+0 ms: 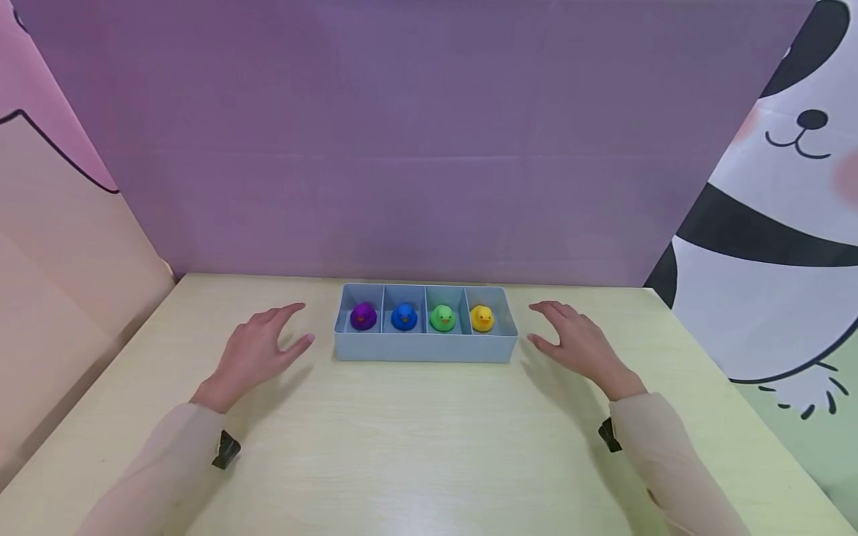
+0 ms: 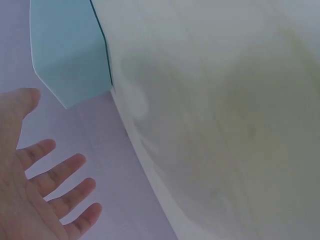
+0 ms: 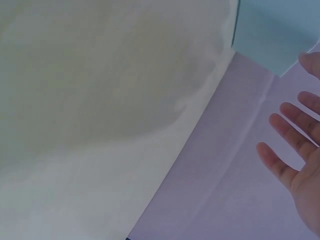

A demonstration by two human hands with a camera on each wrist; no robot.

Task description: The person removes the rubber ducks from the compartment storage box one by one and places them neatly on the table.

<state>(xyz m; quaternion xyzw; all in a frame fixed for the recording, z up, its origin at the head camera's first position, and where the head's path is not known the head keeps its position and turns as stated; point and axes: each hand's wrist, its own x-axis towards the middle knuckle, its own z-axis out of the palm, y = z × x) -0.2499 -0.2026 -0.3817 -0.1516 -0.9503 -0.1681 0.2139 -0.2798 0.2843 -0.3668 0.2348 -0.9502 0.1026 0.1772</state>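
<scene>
A light blue divided box (image 1: 422,348) stands near the table's back edge in the head view. Its compartments hold, from left to right, a purple rubber duck (image 1: 363,316), a blue rubber duck (image 1: 404,317), a green rubber duck (image 1: 442,318) and a yellow rubber duck (image 1: 482,318). My left hand (image 1: 258,350) is apart from the box on its left, fingers spread and holding nothing. On the opposite side, my right hand (image 1: 578,339) also has relaxed fingers and nothing in it. Both wrist views show the box's outer wall (image 2: 75,55) beyond the thumb.
The pale wooden table (image 1: 415,447) carries the box. Behind it rises a purple backdrop (image 1: 415,149). A panda-printed sheet (image 1: 791,298) borders the right side, and a pink and beige sheet (image 1: 60,260) the left. Dark wrist devices (image 1: 226,450) show at both sleeves.
</scene>
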